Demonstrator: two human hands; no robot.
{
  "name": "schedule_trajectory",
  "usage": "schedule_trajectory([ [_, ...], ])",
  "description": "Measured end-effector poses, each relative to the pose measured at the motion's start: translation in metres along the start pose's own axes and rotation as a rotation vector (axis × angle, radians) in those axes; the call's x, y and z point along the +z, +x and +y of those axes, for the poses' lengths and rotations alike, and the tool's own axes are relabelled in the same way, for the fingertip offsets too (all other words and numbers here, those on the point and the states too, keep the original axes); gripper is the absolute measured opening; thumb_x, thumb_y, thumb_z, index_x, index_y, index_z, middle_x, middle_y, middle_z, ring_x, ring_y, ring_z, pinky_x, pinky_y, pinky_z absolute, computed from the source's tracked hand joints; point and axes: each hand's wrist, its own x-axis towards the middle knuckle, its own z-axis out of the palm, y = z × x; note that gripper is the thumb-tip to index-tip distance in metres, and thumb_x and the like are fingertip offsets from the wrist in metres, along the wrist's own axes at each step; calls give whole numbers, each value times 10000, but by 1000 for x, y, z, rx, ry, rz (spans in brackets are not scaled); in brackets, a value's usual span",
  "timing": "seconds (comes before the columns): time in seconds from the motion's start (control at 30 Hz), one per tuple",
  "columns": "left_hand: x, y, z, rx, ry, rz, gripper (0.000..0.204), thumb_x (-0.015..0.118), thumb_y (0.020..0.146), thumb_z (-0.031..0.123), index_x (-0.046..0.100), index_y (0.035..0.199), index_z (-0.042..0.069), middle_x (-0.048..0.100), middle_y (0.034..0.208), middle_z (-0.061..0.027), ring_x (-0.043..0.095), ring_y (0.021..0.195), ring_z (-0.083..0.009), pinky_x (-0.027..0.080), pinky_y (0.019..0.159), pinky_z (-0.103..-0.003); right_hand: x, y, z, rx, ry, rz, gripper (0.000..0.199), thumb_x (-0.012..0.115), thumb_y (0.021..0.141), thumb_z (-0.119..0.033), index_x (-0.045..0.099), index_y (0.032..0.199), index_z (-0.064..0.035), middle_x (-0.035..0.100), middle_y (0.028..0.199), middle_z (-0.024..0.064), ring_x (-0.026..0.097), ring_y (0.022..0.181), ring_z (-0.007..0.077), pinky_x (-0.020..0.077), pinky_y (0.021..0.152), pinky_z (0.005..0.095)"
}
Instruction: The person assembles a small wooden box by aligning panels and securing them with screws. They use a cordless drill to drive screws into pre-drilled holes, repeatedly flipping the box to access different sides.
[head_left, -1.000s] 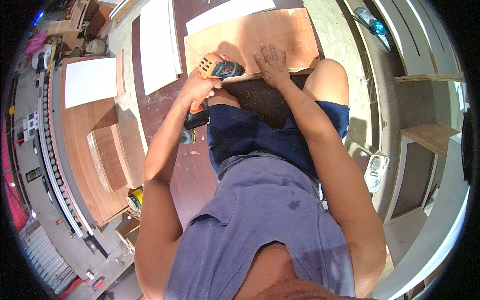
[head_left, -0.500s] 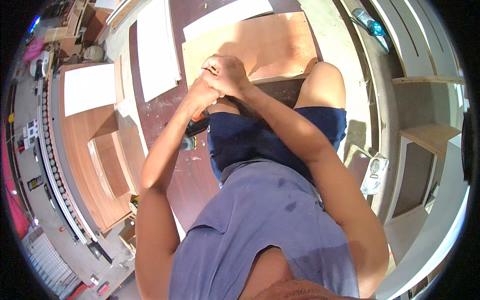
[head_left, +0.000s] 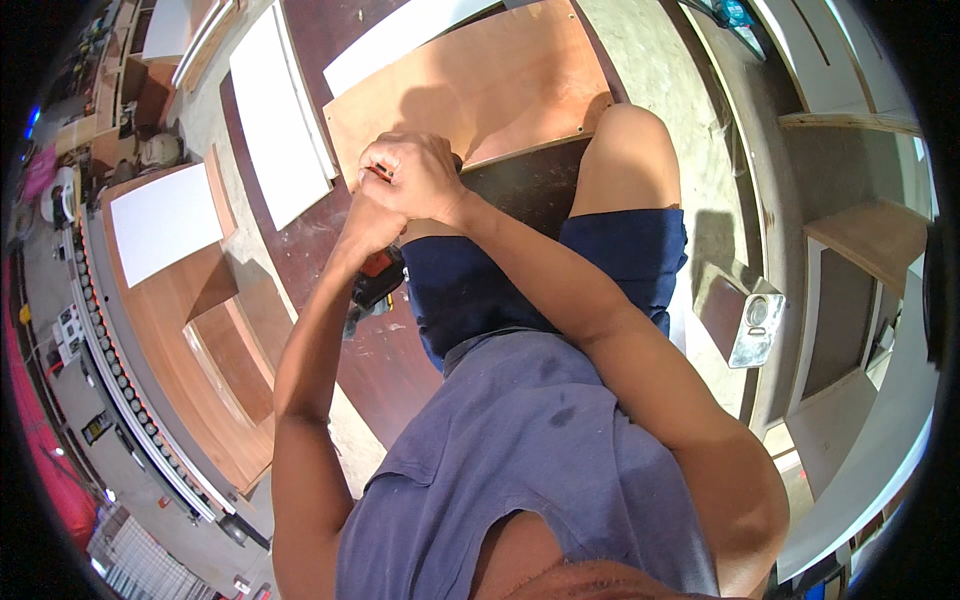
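My two hands meet above the near left edge of a light wooden panel (head_left: 520, 75). My right hand (head_left: 425, 180) is closed and lies over my left hand (head_left: 372, 222), whose fingers are mostly hidden under it. A small reddish and dark bit shows between the fingers, and a dark piece sticks out past my right hand; what they belong to I cannot make out. Under my left forearm, a black and orange power tool (head_left: 376, 278), like a cordless drill, is partly hidden. The panel rests on a dark reddish board (head_left: 375, 375), beside my bare knees.
White panels (head_left: 275, 120) lie left of the wooden panel, and another white sheet (head_left: 400, 45) lies behind it. Farther left stands a brown wooden piece (head_left: 150, 300) with a white sheet (head_left: 165, 225) on it. A metal box (head_left: 757, 330) and cabinet frames (head_left: 840, 330) are at the right.
The view has shifted, so the panels sit farther up and left. My joined hands have come nearer to me, and my right hand covers more of the left. More of the power tool shows.
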Motion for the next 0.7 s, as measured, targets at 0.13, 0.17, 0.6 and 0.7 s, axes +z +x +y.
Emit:
schedule_trajectory([
  [0.13,3,0,10,-185,-58,22,197,654,847,129,621,968,-23,652,768,-66,625,635,-159,468,510,-342,2,4,11,-71,-6,14,50,714,750,-159,702,756,-111,687,728,67,667,680,269,503,591,395],
  [0.17,3,0,11,-152,-46,31,196,659,845,135,621,960,-20,651,764,-63,619,623,-151,464,503,-337,2,4,11,-62,-2,11,51,713,751,-161,704,758,-112,688,730,67,667,679,269,503,591,394],
  [0.6,8,-9,25,-275,-78,2,150,683,794,81,645,916,4,637,703,-52,595,530,-141,442,454,-310,3,-3,14,-19,-3,-56,119,678,794,-201,729,829,-100,711,771,75,690,685,263,538,652,373],
  [0.7,0,-16,35,-407,-202,-56,108,673,775,40,629,874,46,617,696,-45,568,510,-139,435,434,-297,-1,-1,28,-143,158,-195,284,558,899,-276,731,955,-57,722,926,132,696,852,269,531,787,316],
])
